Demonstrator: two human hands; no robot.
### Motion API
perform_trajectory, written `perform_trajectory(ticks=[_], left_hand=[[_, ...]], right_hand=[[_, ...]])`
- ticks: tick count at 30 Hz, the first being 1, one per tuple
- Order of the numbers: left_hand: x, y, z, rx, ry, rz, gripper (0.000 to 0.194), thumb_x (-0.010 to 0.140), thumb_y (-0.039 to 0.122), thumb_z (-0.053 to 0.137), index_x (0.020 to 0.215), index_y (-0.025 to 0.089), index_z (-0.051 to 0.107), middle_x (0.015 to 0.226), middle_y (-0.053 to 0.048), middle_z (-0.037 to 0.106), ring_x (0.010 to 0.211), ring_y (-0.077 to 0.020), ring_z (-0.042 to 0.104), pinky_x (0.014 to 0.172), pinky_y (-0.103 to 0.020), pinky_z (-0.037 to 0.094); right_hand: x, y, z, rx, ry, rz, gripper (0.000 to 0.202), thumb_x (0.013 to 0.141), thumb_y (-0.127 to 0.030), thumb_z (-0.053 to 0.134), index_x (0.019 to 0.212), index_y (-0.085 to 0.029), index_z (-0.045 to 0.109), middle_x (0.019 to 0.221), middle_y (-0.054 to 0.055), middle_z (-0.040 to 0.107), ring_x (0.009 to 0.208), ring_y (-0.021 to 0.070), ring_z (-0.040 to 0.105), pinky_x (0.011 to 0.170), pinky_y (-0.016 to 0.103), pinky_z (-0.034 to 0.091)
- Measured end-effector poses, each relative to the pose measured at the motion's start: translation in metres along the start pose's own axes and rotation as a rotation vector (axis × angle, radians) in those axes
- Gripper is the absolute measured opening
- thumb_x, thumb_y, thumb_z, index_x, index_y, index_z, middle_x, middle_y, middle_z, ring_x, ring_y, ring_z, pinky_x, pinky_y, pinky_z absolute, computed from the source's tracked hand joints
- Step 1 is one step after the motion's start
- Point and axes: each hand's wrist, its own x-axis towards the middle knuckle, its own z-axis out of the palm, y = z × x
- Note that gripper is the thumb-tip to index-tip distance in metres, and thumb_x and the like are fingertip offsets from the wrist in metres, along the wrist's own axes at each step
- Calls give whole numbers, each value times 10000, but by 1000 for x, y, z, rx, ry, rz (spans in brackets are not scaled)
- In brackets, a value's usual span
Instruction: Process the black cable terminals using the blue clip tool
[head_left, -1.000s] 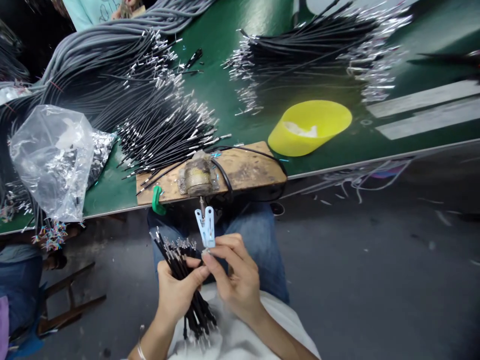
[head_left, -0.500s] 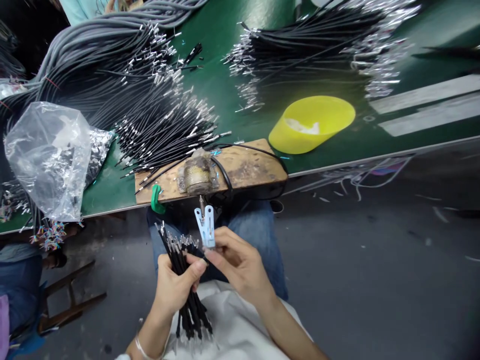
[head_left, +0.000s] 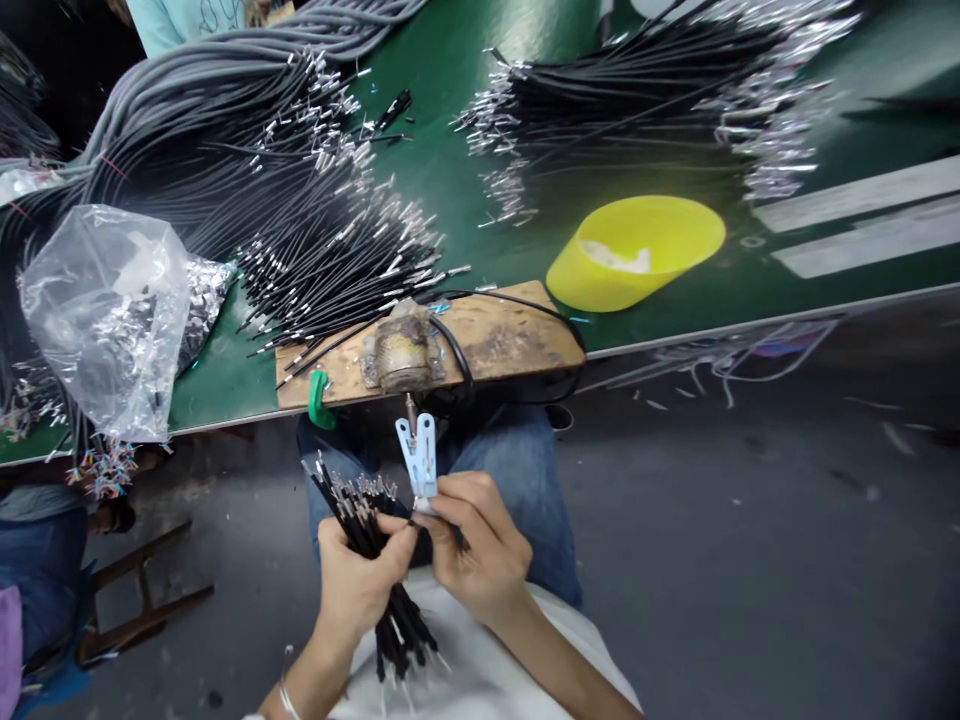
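My left hand (head_left: 360, 580) is closed around a bundle of short black cables (head_left: 401, 630) with silvery stripped ends. Its thumb and forefinger pinch close to the tip of a light blue clothespin (head_left: 418, 458). That clothespin sits on the shaft of a small motor (head_left: 403, 350), which is fixed to a wooden board (head_left: 502, 340). My right hand (head_left: 480, 545) is closed in a pinch just under the clothespin's lower end, where a small whitish bit shows. What its fingertips grip is too small to make out.
Loose black cables (head_left: 337, 260) and a clear plastic bag (head_left: 112, 310) lie on the green table (head_left: 240, 390). A yellow container (head_left: 637, 255) stands right of the board. A green clamp (head_left: 320, 400) is at the board's front edge. More cables (head_left: 637, 85) lie farther back.
My right hand has turned and its fingers have bent in more under the clothespin. The cable bundle has tilted a little in my left hand. The whole view has shifted slightly.
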Motion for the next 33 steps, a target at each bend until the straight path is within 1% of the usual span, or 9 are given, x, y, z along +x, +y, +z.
perform_trajectory(ticks=[3,6,9,11,13,17,22,29,33], left_hand=[[-2,2,-2,6,-14,-3,304,730,381,665,606,105,686,415,10,496,390,-72,414,403,-204,380],[-2,3,-1,5,-15,8,281,716,377,679,625,111,695,436,-5,537,412,-90,463,440,-219,425],[1,3,2,3,-1,38,217,677,337,711,635,123,708,483,-21,594,436,-106,503,462,-234,454],[3,2,2,9,11,67,173,643,302,733,614,133,712,526,-33,634,465,-122,532,480,-244,468],[4,2,1,19,24,99,129,619,263,744,590,141,714,537,-38,650,480,-132,548,488,-248,471],[2,6,-4,28,64,176,66,600,206,748,572,152,721,527,-44,671,473,-149,573,487,-258,475],[2,17,-5,14,132,291,30,599,169,743,577,181,726,586,-48,708,544,-185,632,575,-297,518],[12,22,7,8,139,342,31,630,193,734,605,181,749,580,-47,716,521,-190,643,557,-296,529],[13,23,8,20,140,335,31,623,190,739,598,173,746,573,-48,711,518,-193,643,551,-289,528]], right_hand=[[3,1,-1,124,-76,96,142,837,-98,487,806,-211,567,753,50,551,681,189,505,603,319,433],[9,-2,-3,440,-166,487,162,877,-300,515,764,-199,574,702,26,532,641,166,496,576,290,423],[18,-1,-9,861,-389,880,314,812,-475,588,706,-180,599,600,-17,489,538,122,457,540,259,417],[26,5,-15,1021,-552,982,330,755,-488,651,674,-169,620,561,-30,485,530,113,465,569,259,432],[36,14,-21,1004,-625,1002,296,709,-448,711,703,-157,655,600,-14,546,590,125,516,617,263,445],[58,24,-22,859,-472,1013,349,664,-490,729,707,-146,683,610,-2,579,575,119,515,563,241,434],[75,13,-4,931,-393,1024,405,642,-547,715,632,-143,690,561,18,601,493,113,504,473,234,414],[64,4,9,1082,-212,1126,400,597,-543,750,658,-151,707,583,30,624,503,119,516,475,238,411],[57,9,11,1194,-202,1177,404,627,-551,732,732,-161,721,646,42,659,553,129,545,529,250,423]])
